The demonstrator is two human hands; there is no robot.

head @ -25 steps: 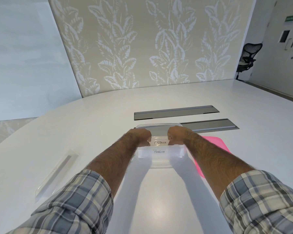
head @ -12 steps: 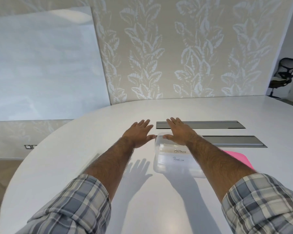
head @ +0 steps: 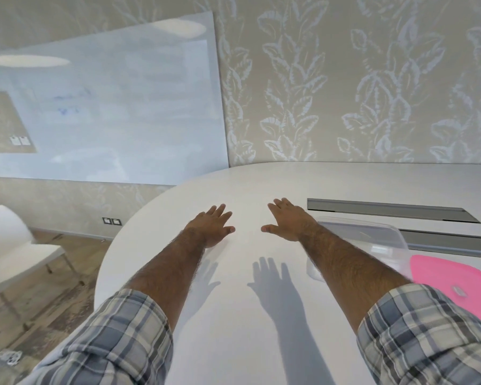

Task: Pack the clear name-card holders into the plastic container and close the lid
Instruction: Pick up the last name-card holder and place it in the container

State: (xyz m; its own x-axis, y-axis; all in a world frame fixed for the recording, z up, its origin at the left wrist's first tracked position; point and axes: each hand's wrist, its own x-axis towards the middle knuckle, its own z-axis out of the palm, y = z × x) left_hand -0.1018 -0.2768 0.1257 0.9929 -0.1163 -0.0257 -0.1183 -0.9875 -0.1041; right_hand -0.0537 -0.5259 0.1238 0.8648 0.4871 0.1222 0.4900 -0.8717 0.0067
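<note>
The clear plastic container (head: 372,240) sits on the white table (head: 233,315) to the right, partly hidden behind my right forearm. Its pink lid (head: 450,276) lies flat just right of it. My left hand (head: 211,227) hovers open, palm down, over bare table left of centre. My right hand (head: 286,222) is also open with fingers spread, just left of the container and not touching it. No loose name-card holder shows in the view; the container's contents are hidden by my arm.
Two grey cable slots (head: 392,213) run across the table behind the container. A white chair (head: 9,254) stands on the floor at the left. A whiteboard (head: 100,107) hangs on the leaf-patterned wall.
Both hands left the container and opened, swinging to the left. My view turned left too, so the container and pink lid now sit at the right.
</note>
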